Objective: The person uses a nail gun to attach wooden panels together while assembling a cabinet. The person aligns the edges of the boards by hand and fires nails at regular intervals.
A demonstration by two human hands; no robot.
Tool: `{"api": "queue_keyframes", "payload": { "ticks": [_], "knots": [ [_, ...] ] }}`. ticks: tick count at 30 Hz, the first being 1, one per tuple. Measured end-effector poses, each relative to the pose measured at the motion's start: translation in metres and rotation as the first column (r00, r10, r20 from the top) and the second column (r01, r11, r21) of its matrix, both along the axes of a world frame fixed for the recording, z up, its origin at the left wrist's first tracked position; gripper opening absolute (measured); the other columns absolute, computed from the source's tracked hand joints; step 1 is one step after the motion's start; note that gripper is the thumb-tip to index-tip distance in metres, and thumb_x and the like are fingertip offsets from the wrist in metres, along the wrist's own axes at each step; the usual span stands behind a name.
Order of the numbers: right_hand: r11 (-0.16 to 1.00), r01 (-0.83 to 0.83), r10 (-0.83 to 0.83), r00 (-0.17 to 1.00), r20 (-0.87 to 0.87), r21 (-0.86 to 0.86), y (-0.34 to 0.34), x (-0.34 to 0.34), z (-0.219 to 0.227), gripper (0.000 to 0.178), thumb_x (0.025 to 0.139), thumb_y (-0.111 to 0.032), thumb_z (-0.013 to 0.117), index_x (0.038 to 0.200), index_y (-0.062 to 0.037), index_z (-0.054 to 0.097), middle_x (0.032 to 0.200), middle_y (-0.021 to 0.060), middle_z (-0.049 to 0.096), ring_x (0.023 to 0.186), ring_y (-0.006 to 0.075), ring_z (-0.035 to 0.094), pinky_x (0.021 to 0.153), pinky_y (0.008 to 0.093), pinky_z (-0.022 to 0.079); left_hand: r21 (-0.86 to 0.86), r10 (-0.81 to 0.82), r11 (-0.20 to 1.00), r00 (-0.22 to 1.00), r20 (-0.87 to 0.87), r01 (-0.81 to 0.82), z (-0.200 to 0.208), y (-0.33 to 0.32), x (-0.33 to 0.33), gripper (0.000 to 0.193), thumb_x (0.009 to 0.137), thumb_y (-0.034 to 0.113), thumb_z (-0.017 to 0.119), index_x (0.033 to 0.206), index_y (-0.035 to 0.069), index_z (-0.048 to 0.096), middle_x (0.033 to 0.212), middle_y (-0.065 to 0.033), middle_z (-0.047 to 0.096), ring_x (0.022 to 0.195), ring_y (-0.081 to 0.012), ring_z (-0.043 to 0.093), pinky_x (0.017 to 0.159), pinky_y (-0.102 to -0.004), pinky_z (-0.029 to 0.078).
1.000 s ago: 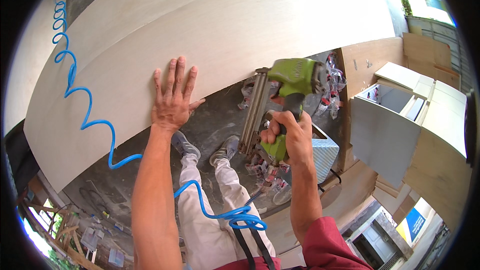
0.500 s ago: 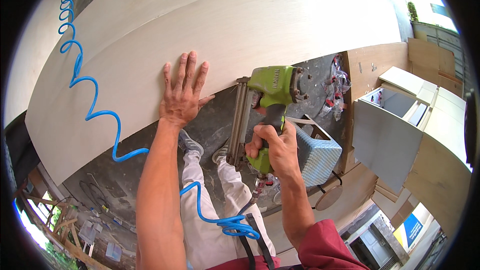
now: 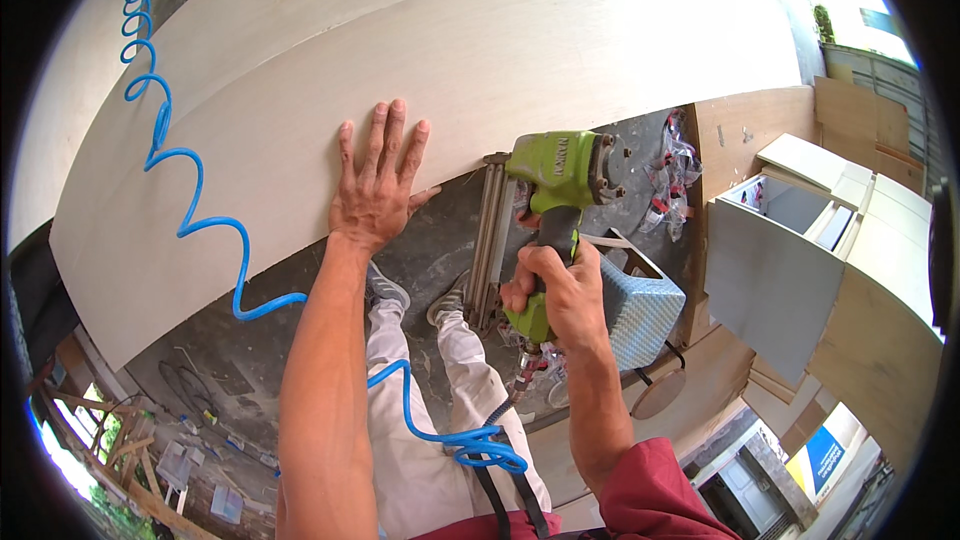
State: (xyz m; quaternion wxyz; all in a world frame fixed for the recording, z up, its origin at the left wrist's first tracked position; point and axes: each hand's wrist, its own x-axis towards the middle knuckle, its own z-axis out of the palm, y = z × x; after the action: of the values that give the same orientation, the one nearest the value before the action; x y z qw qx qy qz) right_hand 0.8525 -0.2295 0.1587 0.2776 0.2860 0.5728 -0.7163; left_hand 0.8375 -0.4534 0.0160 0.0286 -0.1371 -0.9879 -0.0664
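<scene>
My left hand [image 3: 377, 190] lies flat with fingers spread on the near edge of a large pale wooden panel [image 3: 560, 50]. In my right hand [image 3: 560, 290] is a green pneumatic nail gun [image 3: 552, 168], gripped by its black handle. The gun's long metal magazine [image 3: 490, 240] points toward my left hand's side, and its nose is at the panel's near edge; whether it touches cannot be made out. From the gun's base a blue coiled air hose [image 3: 490, 450] runs behind my left forearm and across the panel at the left.
A box-like stool with a patterned blue-silver side [image 3: 645, 305] stands right of the gun. Red-and-clear plastic packets [image 3: 672, 175] lie on the dark floor beyond. Cabinet boxes [image 3: 775, 270] and boards fill the right side. Wood scraps [image 3: 125, 440] lie at lower left.
Both my hands have shifted slightly to the right, the left still flat on the panel. The nail gun has moved right with my right hand, and the hose has swayed along.
</scene>
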Motion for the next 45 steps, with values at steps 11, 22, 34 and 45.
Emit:
{"api": "queue_keyframes", "payload": {
  "ticks": [11, 22, 34, 45],
  "knots": [
    [1.000, -0.031, 0.031, 1.000, 0.001, -0.008, -0.025, 0.033, 0.005, 0.034, 0.091, 0.001, 0.055, 0.124, 0.0075, 0.049, 0.063, 0.0072, 0.056, 0.048, 0.0172, 0.055, 0.050, 0.0323, 0.048, 0.042, 0.009, 0.999, 1.000, -0.025, -0.008, -0.001, 0.000, -0.001, 0.090, 0.087, 0.058, 0.062, 0.158, 0.012, 0.031, 0.164, -0.0176, 0.026, 0.152, -0.0335, 0.023, 0.120, -0.0616, 0.018],
    [0.987, 0.161, -0.160, 0.987, -0.018, 0.007, -0.044, 0.058, 0.004, 0.039, 0.090, 0.000, 0.056, 0.127, 0.0049, 0.048, 0.062, 0.0076, 0.051, 0.046, 0.0197, 0.051, 0.049, 0.0352, 0.046, 0.129, -0.012, 0.992, 1.000, -0.015, 0.014, -0.004, -0.003, 0.000, 0.092, 0.086, 0.057, 0.063, 0.159, 0.012, 0.029, 0.165, -0.0176, 0.023, 0.153, -0.0329, 0.021, 0.121, -0.0615, 0.015],
    [0.965, 0.261, -0.262, 0.965, -0.017, -0.041, -0.078, 0.073, -0.004, 0.040, 0.090, -0.001, 0.057, 0.128, 0.0067, 0.049, 0.063, 0.0082, 0.050, 0.046, 0.0210, 0.052, 0.051, 0.0397, 0.048, 0.038, -0.046, 0.998, 0.994, 0.095, 0.042, 0.004, -0.122, 0.078, 0.092, 0.085, 0.045, 0.068, 0.160, 0.015, 0.023, 0.168, -0.0076, 0.019, 0.155, -0.0280, 0.016, 0.125, -0.0539, 0.015],
    [0.982, 0.186, -0.185, 0.982, -0.030, 0.033, -0.092, 0.063, -0.005, 0.040, 0.090, -0.003, 0.060, 0.127, 0.0076, 0.050, 0.062, 0.0070, 0.050, 0.047, 0.0206, 0.054, 0.051, 0.0381, 0.048, 0.063, -0.054, 0.997, 0.995, 0.078, 0.050, 0.005, -0.122, 0.083, 0.098, 0.081, 0.041, 0.073, 0.160, 0.012, 0.024, 0.167, -0.0105, 0.020, 0.154, -0.0332, 0.019, 0.124, -0.0559, 0.018]
  ]
}}
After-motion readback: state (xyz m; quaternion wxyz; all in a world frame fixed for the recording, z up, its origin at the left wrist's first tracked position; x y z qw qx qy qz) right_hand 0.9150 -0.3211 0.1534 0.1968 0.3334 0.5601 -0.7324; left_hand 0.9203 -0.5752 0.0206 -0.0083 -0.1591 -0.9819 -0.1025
